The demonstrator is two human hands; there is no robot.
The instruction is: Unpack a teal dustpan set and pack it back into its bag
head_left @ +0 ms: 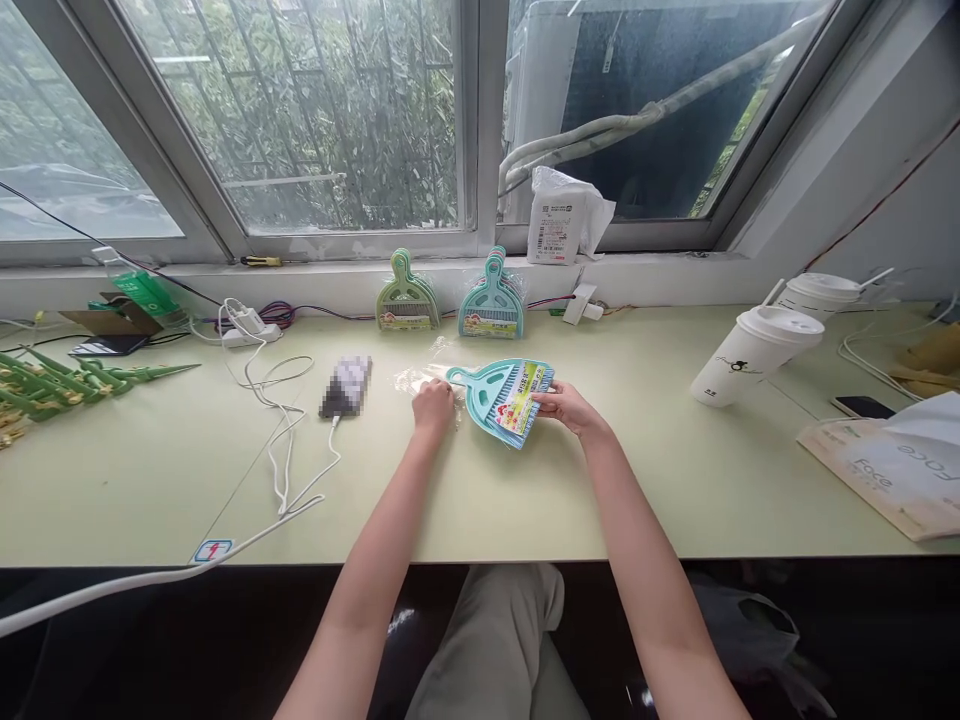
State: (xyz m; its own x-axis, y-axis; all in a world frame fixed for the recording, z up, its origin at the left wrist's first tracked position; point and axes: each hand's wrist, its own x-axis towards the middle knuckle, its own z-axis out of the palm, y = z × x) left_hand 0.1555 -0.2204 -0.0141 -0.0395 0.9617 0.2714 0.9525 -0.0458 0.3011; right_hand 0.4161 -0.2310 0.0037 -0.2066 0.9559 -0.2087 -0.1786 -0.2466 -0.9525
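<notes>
A teal dustpan with a blue-bristled brush [486, 398] and a colourful label lies at a slant over the middle of the green table. My right hand [568, 406] grips its wide right edge, fingers at the bristle end. Beside the narrow handle, my left hand [433, 405] is closed at the clear plastic wrap [409, 380]; a glossy part of the wrap spreads on the table behind it. Against the sill stand a green dustpan set [406, 290] and a teal dustpan set [492, 292], both upright in clear wrapping.
A phone [346, 386] on a white cable lies left of my hands. White cups [756, 350] stand at the right, near a paper package [885, 470]. A power strip [251, 330], a green bottle [146, 290] and a plant [67, 385] are at the left.
</notes>
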